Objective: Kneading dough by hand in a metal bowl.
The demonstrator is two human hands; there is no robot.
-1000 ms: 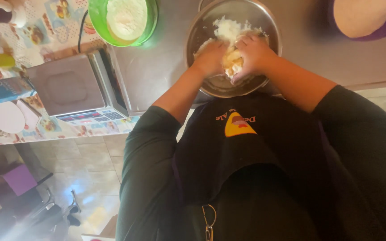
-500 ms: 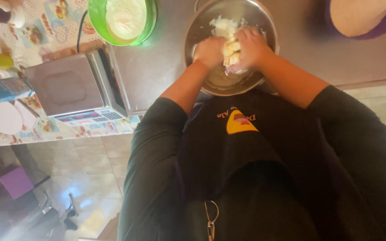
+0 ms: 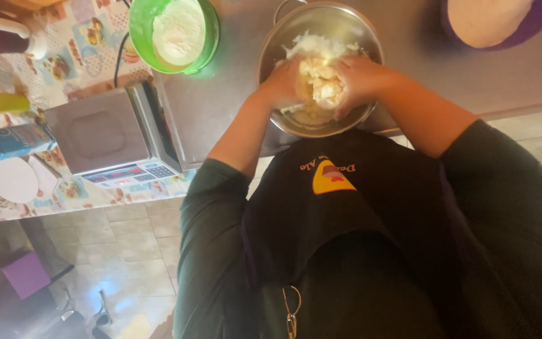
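Both grips closed on dough: left hand and right hand squeeze it between them, inside steel bowl on table.

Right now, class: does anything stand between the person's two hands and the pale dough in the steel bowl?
Nothing visible does. The left hand and right hand are both inside the steel bowl, pressed directly against the dough from either side. The green bowl and kitchen scale sit off to the side.

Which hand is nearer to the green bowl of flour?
The left hand. It is in the metal bowl on the side facing the green bowl; the right hand is on the far side of the dough.
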